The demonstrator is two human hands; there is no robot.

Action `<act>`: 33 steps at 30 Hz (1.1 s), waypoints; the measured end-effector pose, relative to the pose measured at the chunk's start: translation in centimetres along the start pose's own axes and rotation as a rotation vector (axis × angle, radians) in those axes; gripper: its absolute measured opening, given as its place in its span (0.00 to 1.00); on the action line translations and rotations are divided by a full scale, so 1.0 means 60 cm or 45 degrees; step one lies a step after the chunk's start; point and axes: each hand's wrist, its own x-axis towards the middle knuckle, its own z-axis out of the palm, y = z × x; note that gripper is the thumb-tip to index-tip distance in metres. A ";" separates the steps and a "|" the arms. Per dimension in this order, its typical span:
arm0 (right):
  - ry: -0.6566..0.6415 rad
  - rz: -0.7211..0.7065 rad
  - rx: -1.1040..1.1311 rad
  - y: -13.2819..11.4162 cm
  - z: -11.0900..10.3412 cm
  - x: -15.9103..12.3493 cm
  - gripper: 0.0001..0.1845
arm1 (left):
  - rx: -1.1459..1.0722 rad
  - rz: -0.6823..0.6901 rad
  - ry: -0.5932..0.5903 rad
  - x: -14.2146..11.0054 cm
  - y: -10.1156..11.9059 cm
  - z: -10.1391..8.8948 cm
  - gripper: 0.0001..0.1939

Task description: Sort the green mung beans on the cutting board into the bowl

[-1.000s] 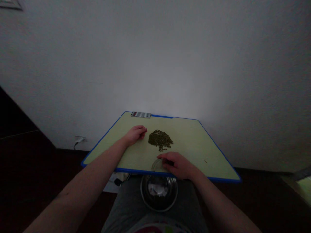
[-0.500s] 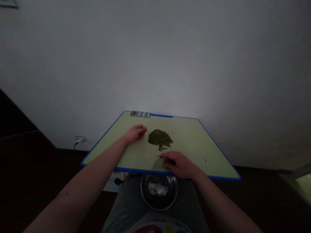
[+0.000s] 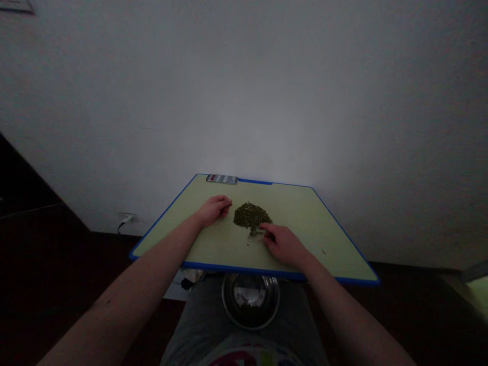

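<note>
Left hand [image 3: 215, 210] is curled closed beside the green pile [image 3: 248, 214], right hand [image 3: 282, 244]'s at its near edge, can't tell if gripping. Phone [image 3: 221, 179]'s behind it.

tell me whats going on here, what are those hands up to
Someone is working at a blue-edged table with a pile of small greenish grains on it. The right hand is at the pile's near edge, with a clear object at its fingers, too dim to identify. The left hand is beside the pile, fingers curled. A metal bowl sits in the lap, with what looks like more grains inside, and a phone lies at the table's far edge.
</note>
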 end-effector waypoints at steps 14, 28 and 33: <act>-0.121 -0.126 0.162 -0.021 0.002 -0.012 0.21 | -0.001 0.009 -0.005 -0.002 0.003 0.002 0.10; -0.184 -0.179 0.214 -0.029 -0.004 -0.033 0.21 | 0.012 0.012 0.005 -0.002 0.004 0.003 0.10; -0.202 -0.180 0.219 -0.029 -0.002 -0.036 0.22 | 0.003 0.008 0.014 -0.002 0.003 0.002 0.10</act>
